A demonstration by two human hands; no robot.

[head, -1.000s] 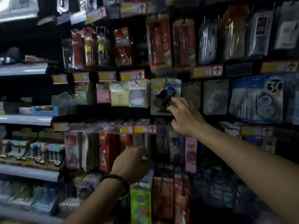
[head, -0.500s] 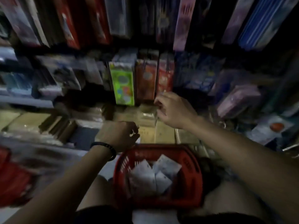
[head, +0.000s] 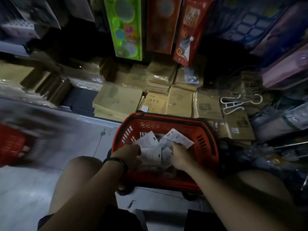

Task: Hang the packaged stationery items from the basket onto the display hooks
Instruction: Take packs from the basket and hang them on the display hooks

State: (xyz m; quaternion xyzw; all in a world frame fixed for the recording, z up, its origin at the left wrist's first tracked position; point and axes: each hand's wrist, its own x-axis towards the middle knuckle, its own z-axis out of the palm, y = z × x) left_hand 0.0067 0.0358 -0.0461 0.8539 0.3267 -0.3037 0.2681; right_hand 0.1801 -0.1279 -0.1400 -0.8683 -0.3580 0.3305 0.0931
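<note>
A red plastic basket (head: pixel 206 135) stands on the floor between my knees, with several white packaged stationery items (head: pixel 148 140) lying loose inside. Both of my hands are down in it. My left hand (head: pixel 128 154), a dark bracelet on its wrist, rests its fingers against a white package (head: pixel 150 155); its grip is hidden. My right hand (head: pixel 180 155) curls around the lower edge of a tilted white card package (head: pixel 179 139). No display hooks show in this downward view; only the bottoms of hanging packs, such as a green pack (head: pixel 125 27), appear at the top.
Stacks of brown wrapped paper goods (head: pixel 116 99) fill the low shelf right behind the basket. White clips (head: pixel 233 102) lie at the right. A second red basket (head: pixel 13 144), blurred, sits at the far left on the pale floor (head: pixel 41 180). Cluttered bags crowd the right side.
My view dropped from the hook wall to the floor. Both hands came down from the hanging packs into the red basket and now touch the white packages.
</note>
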